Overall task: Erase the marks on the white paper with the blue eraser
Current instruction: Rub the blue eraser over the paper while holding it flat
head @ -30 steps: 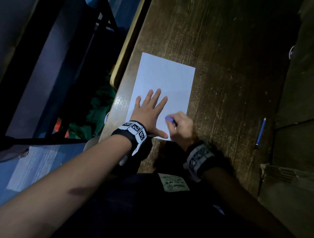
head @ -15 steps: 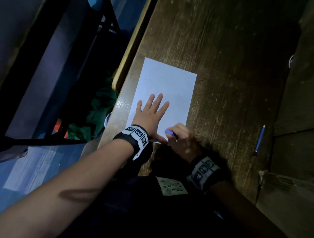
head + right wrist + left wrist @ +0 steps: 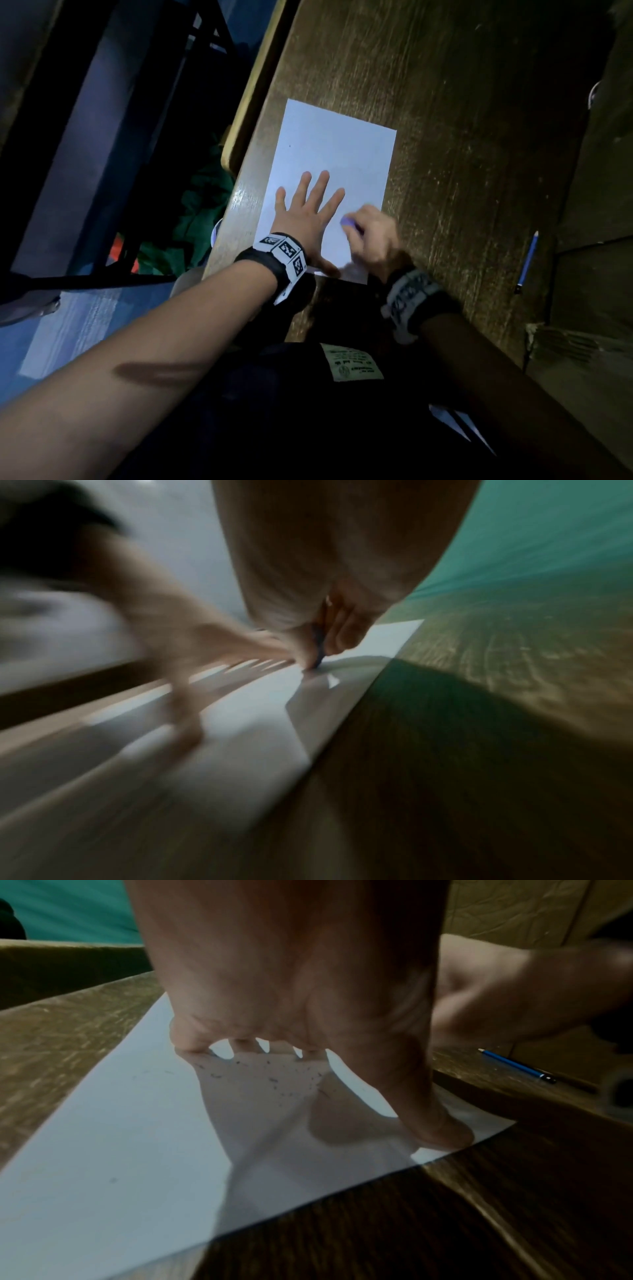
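A white paper [image 3: 329, 150] lies on the dark wooden desk [image 3: 445, 120] near its left edge. My left hand [image 3: 308, 212] lies flat on the sheet's near half, fingers spread and straight. In the left wrist view the fingertips [image 3: 192, 1042] and thumb press the paper [image 3: 120, 1137], with dark eraser crumbs [image 3: 274, 1080] under the palm. My right hand [image 3: 371, 236] pinches the blue eraser [image 3: 349, 222] and holds its tip on the paper close to my left index finger. The right wrist view is blurred; the eraser [image 3: 320, 647] touches the paper [image 3: 260, 710] there.
A blue pencil [image 3: 527, 262] lies on the desk to the right, also seen as a blue pencil [image 3: 517, 1065] in the left wrist view. The desk's left edge [image 3: 253, 102] drops to a dark chair frame and green cloth [image 3: 202, 205]. A raised ledge [image 3: 599, 171] borders the right.
My right hand with the eraser slid back toward the paper's near edge, then up the sheet again beside my left index finger. My left hand stayed flat on the paper.
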Demonstrator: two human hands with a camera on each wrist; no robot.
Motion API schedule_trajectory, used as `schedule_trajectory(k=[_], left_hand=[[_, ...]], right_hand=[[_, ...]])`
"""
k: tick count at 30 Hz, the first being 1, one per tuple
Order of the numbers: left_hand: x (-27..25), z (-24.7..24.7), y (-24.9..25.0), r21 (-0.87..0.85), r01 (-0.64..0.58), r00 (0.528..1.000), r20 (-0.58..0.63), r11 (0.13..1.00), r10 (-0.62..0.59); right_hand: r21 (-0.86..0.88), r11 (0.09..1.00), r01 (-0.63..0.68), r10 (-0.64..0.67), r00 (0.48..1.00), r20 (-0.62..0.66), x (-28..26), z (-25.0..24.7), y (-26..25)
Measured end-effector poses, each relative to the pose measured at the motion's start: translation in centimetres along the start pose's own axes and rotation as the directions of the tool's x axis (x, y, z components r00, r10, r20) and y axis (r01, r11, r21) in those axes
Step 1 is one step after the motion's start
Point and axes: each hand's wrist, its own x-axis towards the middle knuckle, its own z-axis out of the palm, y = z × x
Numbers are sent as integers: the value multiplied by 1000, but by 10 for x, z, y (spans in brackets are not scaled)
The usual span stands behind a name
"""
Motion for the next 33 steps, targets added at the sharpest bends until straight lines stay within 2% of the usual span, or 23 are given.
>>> schedule_trajectory(k=[2,4,7,9,11,13,16,19,21,22,25,28,30,33], left_hand=[[1,0,-1,-5,-5,1000,-4,1000,5],[0,-1,-1,-10,-8,1000,2,1000,8],[1,0,-2,-3,5,1000,-9,1000,-5],[1,-2,-2,-7,7,1000,-13,1000,-7],[0,-3,-1,-7,0,1000,-2,1000,0],[0,-1,0,-13,-7,1000,0,1000,7],[-1,-1,0,-20,-6,1000,3,1000,7],[1,-1,-1,-9,7,1000,-9,1000,-7],[1,-2,0,-15,9,1000,-11,1000,-10],[1,-2,0,-13,8,1000,-10,1000,-8],[1,0,0,-7,-6,1000,-10,1000,6],[1,0,-2,-12,-11,1000,-12,1000,10],[2,1,-2,-3,-1,1000,-19,1000,1],[2,2,0,-9,10,1000,-28,1000,-10]], right_hand=[[8,997,-75,75,994,-83,24,-3,7],[0,996,-86,86,993,-77,15,1,8],[64,995,74,-80,992,95,-32,3,-1],[67,988,140,-150,972,180,-34,-2,-2],[24,995,93,-95,992,84,-5,-3,3],[-1,1000,-27,27,998,-52,21,-4,6],[23,999,-47,49,994,-101,11,8,4],[63,996,58,-61,997,54,-38,9,-5],[63,993,101,-109,983,150,-39,2,-5],[54,993,101,-108,984,142,-25,1,-3],[26,999,-23,25,997,-67,18,3,3],[59,995,-82,91,983,-159,14,12,-1],[67,997,-44,51,993,-110,-21,17,-6],[36,999,-8,5,997,77,-61,9,-9]])
